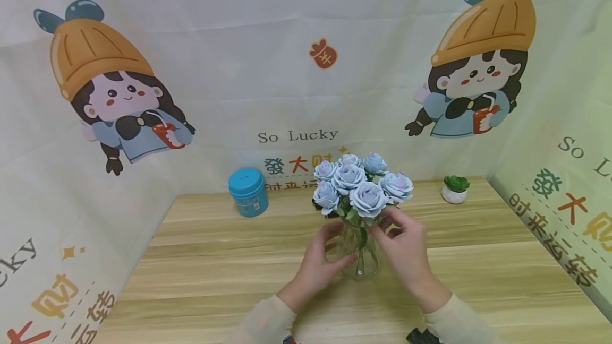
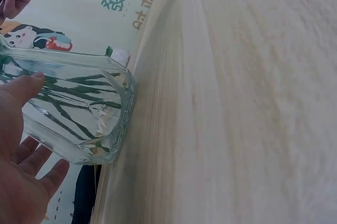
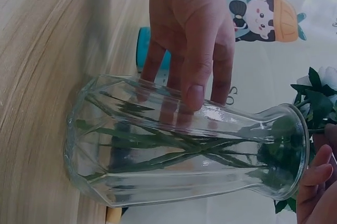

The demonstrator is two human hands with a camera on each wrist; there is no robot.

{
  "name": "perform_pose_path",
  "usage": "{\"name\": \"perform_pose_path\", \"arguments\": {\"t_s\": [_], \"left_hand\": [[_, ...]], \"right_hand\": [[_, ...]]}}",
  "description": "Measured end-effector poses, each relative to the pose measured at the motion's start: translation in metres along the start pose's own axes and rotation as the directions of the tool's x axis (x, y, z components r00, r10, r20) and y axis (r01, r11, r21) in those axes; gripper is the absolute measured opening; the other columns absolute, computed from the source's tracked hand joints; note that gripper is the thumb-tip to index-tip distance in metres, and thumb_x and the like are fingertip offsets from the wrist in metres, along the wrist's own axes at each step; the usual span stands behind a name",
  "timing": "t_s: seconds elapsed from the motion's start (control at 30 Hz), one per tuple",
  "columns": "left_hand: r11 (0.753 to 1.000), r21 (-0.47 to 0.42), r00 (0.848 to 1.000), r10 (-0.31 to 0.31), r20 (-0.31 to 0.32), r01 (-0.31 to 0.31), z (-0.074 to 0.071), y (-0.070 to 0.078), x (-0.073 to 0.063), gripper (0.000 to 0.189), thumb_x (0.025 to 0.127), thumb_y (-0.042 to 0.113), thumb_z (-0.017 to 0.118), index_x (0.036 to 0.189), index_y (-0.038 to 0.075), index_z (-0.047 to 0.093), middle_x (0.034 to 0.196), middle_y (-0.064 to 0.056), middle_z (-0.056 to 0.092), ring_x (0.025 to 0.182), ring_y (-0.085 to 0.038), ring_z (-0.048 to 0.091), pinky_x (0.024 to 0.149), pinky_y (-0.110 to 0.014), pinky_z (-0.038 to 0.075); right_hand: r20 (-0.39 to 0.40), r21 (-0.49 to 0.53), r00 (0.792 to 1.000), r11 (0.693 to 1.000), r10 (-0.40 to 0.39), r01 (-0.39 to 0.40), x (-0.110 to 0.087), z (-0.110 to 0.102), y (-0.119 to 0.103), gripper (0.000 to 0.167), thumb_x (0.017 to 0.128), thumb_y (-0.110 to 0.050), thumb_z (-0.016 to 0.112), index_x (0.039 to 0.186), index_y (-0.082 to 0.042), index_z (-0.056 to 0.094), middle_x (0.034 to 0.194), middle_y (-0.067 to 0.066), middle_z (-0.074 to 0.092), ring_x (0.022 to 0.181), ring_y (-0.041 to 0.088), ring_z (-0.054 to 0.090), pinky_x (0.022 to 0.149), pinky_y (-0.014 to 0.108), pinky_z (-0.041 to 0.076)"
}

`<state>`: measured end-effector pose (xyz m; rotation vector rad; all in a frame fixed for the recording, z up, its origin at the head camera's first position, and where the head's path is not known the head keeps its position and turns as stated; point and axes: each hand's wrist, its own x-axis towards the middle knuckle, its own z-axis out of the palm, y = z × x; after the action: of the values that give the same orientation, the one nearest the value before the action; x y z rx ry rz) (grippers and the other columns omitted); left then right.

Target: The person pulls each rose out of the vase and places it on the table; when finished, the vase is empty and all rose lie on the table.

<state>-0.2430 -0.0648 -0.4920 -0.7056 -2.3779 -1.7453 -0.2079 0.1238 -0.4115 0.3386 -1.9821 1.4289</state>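
A clear glass vase stands upright on the wooden table, holding a bunch of light blue roses. Their green stems cross inside the glass. My left hand holds the vase from the left, thumb on the near side and fingers round the far side, as the right wrist view shows. At the vase's mouth, my right hand pinches a stem just beneath the blooms. Leaves and blooms partly hide those fingertips.
On the wooden table, a blue lidded jar stands back left. A small potted succulent is at the back right. Behind the roses, a black object is mostly hidden. A printed cloth hangs around the table.
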Motion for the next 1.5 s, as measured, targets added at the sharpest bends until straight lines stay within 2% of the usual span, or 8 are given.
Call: {"name": "perform_pose_path", "arguments": {"t_s": [0.2,0.5,0.77,0.97,1.13,1.33,1.4,1.5], "left_hand": [[1.0,0.002,1.0,-0.009,-0.003,0.009,0.0,0.001,-0.001,0.07,0.087,0.013,0.083,0.147,0.004,0.048,0.148,-0.014,0.056,0.138,-0.031,0.055,0.111,-0.046,0.051],[1.0,0.018,1.0,-0.006,0.0,0.006,0.0,-0.001,-0.001,0.071,0.088,0.017,0.084,0.147,0.005,0.048,0.149,-0.015,0.055,0.139,-0.033,0.054,0.111,-0.047,0.051],[1.0,0.03,1.0,-0.004,0.003,0.004,-0.001,0.001,-0.002,0.072,0.087,0.019,0.084,0.148,0.003,0.047,0.149,-0.016,0.055,0.138,-0.033,0.055,0.111,-0.046,0.051],[1.0,0.026,1.0,0.001,0.006,-0.001,-0.002,0.004,-0.002,0.074,0.087,0.018,0.083,0.148,0.002,0.046,0.149,-0.018,0.055,0.137,-0.033,0.056,0.11,-0.046,0.051],[1.0,0.017,1.0,0.009,0.005,-0.009,-0.002,0.004,-0.002,0.073,0.087,0.016,0.083,0.148,0.001,0.046,0.149,-0.019,0.055,0.137,-0.035,0.055,0.11,-0.05,0.051],[1.0,-0.011,1.0,0.009,0.009,-0.009,-0.001,0.002,-0.001,0.072,0.087,0.014,0.083,0.147,0.0,0.046,0.149,-0.02,0.054,0.138,-0.036,0.054,0.111,-0.057,0.048],[1.0,-0.014,1.0,0.011,0.009,-0.011,-0.001,0.002,-0.001,0.072,0.087,0.013,0.083,0.147,0.0,0.046,0.149,-0.02,0.054,0.138,-0.036,0.054,0.111,-0.057,0.048],[1.0,-0.016,1.0,0.016,0.009,-0.015,-0.001,0.001,-0.001,0.072,0.087,0.011,0.082,0.147,0.0,0.046,0.149,-0.02,0.054,0.138,-0.036,0.054,0.111,-0.057,0.048]], "right_hand": [[-0.03,0.06,0.999,0.998,-0.019,0.02,-0.002,0.001,-0.005,0.021,0.079,0.013,0.076,0.093,-0.003,0.077,0.073,0.008,0.069,0.064,0.001,0.057,0.049,0.014,0.047],[-0.061,0.109,0.996,0.992,-0.061,0.068,-0.001,0.004,-0.008,0.018,0.082,0.01,0.078,0.096,-0.002,0.078,0.073,0.009,0.068,0.061,0.002,0.056,0.048,0.014,0.047],[-0.091,0.129,0.994,0.989,-0.066,0.078,-0.001,0.006,-0.01,0.018,0.083,0.007,0.081,0.096,-0.005,0.078,0.08,-0.009,0.07,0.061,0.003,0.056,0.048,0.014,0.044],[-0.095,0.138,0.993,0.987,-0.075,0.088,0.001,0.004,-0.013,0.019,0.083,0.007,0.081,0.097,-0.005,0.078,0.083,-0.01,0.071,0.061,0.003,0.056,0.047,0.014,0.044],[-0.105,0.128,0.988,0.984,-0.109,0.122,0.003,0.002,-0.018,0.019,0.082,0.007,0.081,0.096,-0.004,0.078,0.082,-0.008,0.071,0.064,0.002,0.058,0.049,0.013,0.046],[-0.118,0.127,0.981,0.977,-0.155,0.17,0.004,-0.002,-0.023,0.022,0.078,0.011,0.081,0.096,-0.001,0.077,0.083,0.003,0.075,0.073,-0.001,0.065,0.056,0.013,0.054],[-0.118,0.137,0.977,0.972,-0.175,0.19,0.005,-0.003,-0.025,0.025,0.077,0.013,0.081,0.099,0.001,0.077,0.087,0.001,0.077,0.076,-0.001,0.067,0.058,0.014,0.056],[-0.118,0.151,0.973,0.965,-0.199,0.216,0.006,-0.006,-0.03,0.028,0.077,0.015,0.08,0.102,0.004,0.076,0.095,-0.009,0.077,0.078,-0.001,0.068,0.061,0.014,0.057]]}}
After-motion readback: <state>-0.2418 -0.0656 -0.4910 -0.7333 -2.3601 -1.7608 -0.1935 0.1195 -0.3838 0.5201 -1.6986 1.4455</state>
